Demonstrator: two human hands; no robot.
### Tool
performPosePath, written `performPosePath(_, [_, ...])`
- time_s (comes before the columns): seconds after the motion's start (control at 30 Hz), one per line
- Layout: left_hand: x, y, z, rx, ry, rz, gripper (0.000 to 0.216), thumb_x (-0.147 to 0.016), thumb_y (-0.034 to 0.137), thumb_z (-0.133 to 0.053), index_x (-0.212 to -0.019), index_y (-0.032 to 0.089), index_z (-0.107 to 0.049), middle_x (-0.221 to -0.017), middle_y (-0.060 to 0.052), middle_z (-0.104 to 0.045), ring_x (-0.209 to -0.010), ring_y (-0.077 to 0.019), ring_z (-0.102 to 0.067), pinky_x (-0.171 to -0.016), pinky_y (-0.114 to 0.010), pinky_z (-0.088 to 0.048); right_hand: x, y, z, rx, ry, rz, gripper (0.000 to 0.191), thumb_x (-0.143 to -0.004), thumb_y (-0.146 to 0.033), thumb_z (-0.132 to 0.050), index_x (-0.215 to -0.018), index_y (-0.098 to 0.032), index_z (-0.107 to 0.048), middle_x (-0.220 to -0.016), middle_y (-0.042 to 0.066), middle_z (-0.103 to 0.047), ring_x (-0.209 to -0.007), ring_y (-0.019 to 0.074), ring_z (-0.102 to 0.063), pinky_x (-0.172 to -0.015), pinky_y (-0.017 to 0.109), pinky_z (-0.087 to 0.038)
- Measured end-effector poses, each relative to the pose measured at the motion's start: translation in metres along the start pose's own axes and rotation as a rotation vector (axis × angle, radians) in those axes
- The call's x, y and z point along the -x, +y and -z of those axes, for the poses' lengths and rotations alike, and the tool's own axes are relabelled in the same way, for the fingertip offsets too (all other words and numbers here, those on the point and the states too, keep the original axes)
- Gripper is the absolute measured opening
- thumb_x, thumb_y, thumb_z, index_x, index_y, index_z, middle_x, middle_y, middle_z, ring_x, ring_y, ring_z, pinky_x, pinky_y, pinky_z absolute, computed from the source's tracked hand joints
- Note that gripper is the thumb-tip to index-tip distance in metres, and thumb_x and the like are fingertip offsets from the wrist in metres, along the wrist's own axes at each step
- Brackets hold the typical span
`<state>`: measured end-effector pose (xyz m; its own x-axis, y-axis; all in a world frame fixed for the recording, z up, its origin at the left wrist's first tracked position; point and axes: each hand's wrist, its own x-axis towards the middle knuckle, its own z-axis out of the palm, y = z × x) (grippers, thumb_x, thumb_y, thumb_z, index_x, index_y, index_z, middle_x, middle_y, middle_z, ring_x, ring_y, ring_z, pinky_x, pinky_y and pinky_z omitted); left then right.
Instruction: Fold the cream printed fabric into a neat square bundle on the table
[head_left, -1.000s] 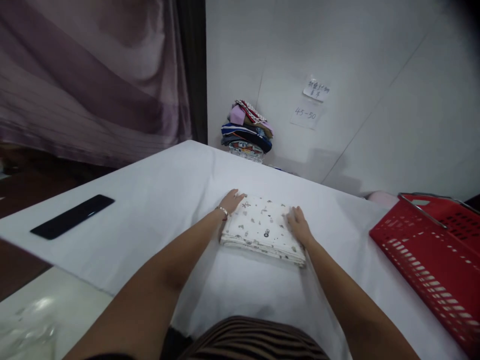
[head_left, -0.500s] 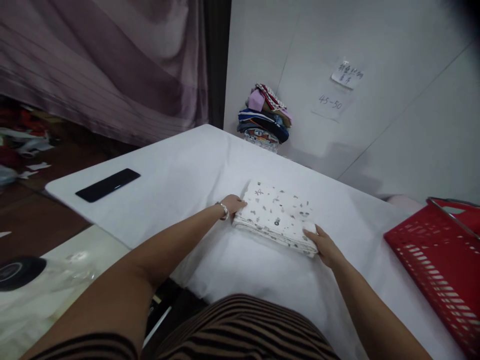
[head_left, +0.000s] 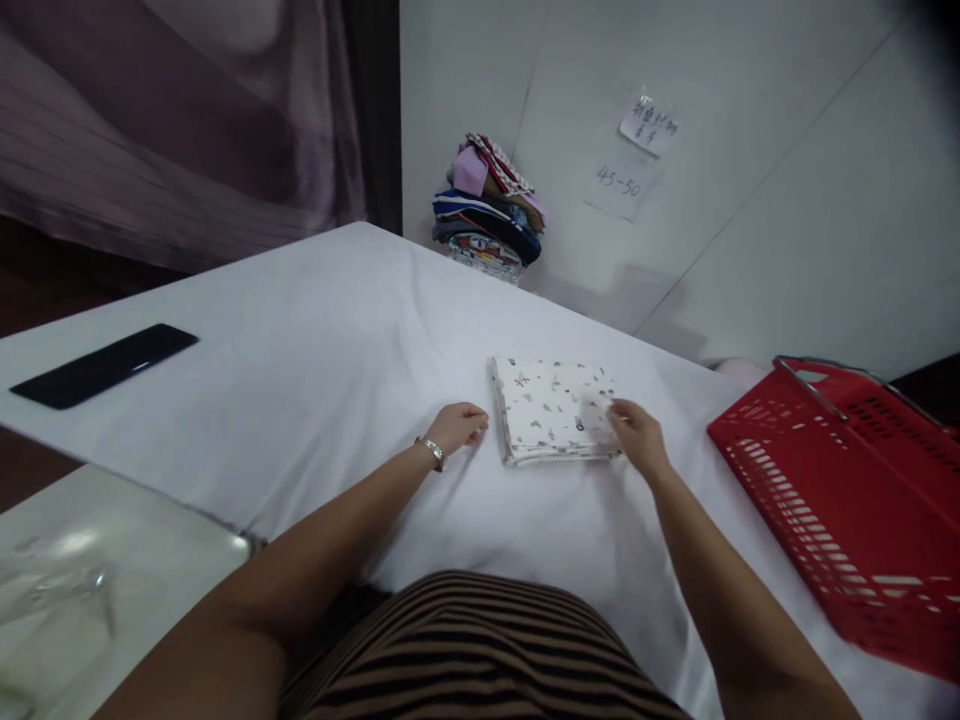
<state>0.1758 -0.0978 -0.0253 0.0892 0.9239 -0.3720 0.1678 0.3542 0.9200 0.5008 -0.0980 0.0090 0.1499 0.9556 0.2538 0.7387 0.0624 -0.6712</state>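
Note:
A folded white cloth [head_left: 555,405] with small dark and brown prints lies flat on the white-covered table [head_left: 315,370], its layered edge facing me. Just left of it, and apart from it, is my left hand [head_left: 459,428], a bracelet at the wrist. Its fingers are curled together and nothing shows in them. My right hand [head_left: 639,437] is at the cloth's right side, with thumb and fingers pinching its edge; the fingertips are slightly blurred.
A red plastic basket [head_left: 795,480] with a metal handle stands at the right. At the back by the wall is a stack of folded textiles [head_left: 491,215]. A flat black object [head_left: 105,365] lies on the left. Two paper notes [head_left: 649,125] hang on the wall.
My left hand has let go of the cloth's left side and now sits apart from it. My right hand has shifted up along the right edge. The view has turned right.

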Motion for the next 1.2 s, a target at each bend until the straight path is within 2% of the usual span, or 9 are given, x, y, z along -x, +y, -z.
performPosePath(0.07, [0.010,-0.003,-0.006,0.028,-0.030,0.007,0.015,-0.072,0.023,-0.059,-0.083,0.013,-0.061,-0.079,-0.004,-0.066,-0.052,-0.0078,-0.057,-0.048,-0.018,-0.047,0.023,-0.032,-0.022,-0.097,-0.171,0.197,0.023,-0.078,-0.035,-0.053,-0.090,-0.019,-0.065,-0.092,0.006,-0.066,-0.085,0.0185,-0.059,-0.077,0.033,-0.046])
performPosePath(0.17, [0.025,-0.004,-0.016,-0.011,-0.062,-0.013,0.011,-0.069,0.021,-0.061,-0.077,0.014,-0.062,-0.068,-0.001,-0.063,-0.052,-0.0078,-0.056,-0.046,-0.017,-0.044,0.048,-0.071,-0.051,-0.148,-0.337,0.421,0.013,-0.081,-0.027,-0.054,-0.083,-0.021,-0.065,-0.086,0.004,-0.065,-0.083,0.0165,-0.058,-0.077,0.031,-0.045])
performPosePath(0.27, [0.034,-0.004,-0.024,-0.056,-0.056,-0.052,0.011,-0.069,0.022,-0.060,-0.077,0.014,-0.064,-0.062,0.001,-0.060,-0.050,-0.0074,-0.054,-0.044,-0.017,-0.042,0.053,-0.087,-0.068,-0.056,-0.406,0.494,0.013,-0.081,-0.018,-0.053,-0.081,-0.022,-0.066,-0.080,0.002,-0.064,-0.079,0.0154,-0.056,-0.075,0.029,-0.043])
performPosePath(0.6, [0.039,-0.013,-0.043,-0.171,0.051,-0.160,0.016,-0.072,0.023,-0.057,-0.083,0.016,-0.066,-0.068,0.001,-0.063,-0.047,-0.0055,-0.049,-0.046,-0.017,-0.039,0.056,-0.082,-0.081,0.068,-0.378,0.462,0.017,-0.074,-0.012,-0.059,-0.089,-0.018,-0.066,-0.087,0.005,-0.062,-0.085,0.0172,-0.054,-0.078,0.029,-0.041])
performPosePath(0.7, [0.041,-0.015,-0.045,-0.203,0.079,-0.181,0.017,-0.072,0.025,-0.057,-0.083,0.016,-0.066,-0.071,0.000,-0.065,-0.050,-0.0068,-0.051,-0.050,-0.018,-0.041,0.057,-0.083,-0.082,0.086,-0.371,0.479,0.016,-0.076,-0.013,-0.057,-0.088,-0.018,-0.067,-0.088,0.005,-0.062,-0.086,0.0174,-0.054,-0.079,0.029,-0.041])
performPosePath(0.87, [0.045,-0.014,-0.047,-0.337,0.132,-0.250,0.018,-0.070,0.035,-0.061,-0.074,0.018,-0.065,-0.071,-0.001,-0.066,-0.064,-0.0120,-0.057,-0.056,-0.021,-0.041,0.055,-0.080,-0.085,0.089,-0.357,0.484,0.016,-0.078,-0.012,-0.054,-0.083,-0.019,-0.067,-0.082,0.004,-0.063,-0.082,0.0167,-0.055,-0.075,0.029,-0.041])
performPosePath(0.97, [0.045,-0.013,-0.050,-0.405,0.142,-0.243,0.021,-0.068,0.039,-0.061,-0.070,0.018,-0.064,-0.070,-0.001,-0.066,-0.065,-0.0130,-0.057,-0.056,-0.021,-0.039,0.055,-0.079,-0.085,0.089,-0.356,0.489,0.017,-0.079,-0.011,-0.053,-0.084,-0.019,-0.067,-0.083,0.004,-0.063,-0.082,0.0166,-0.054,-0.075,0.028,-0.041])
performPosePath(1.2, [0.039,-0.014,-0.051,-0.407,0.142,-0.192,0.018,-0.067,0.036,-0.062,-0.070,0.018,-0.063,-0.067,0.001,-0.064,-0.060,-0.0115,-0.055,-0.054,-0.021,-0.037,0.060,-0.077,-0.090,0.127,-0.295,0.532,0.015,-0.084,-0.017,-0.050,-0.080,-0.020,-0.064,-0.081,0.004,-0.060,-0.082,0.0167,-0.052,-0.074,0.028,-0.038])
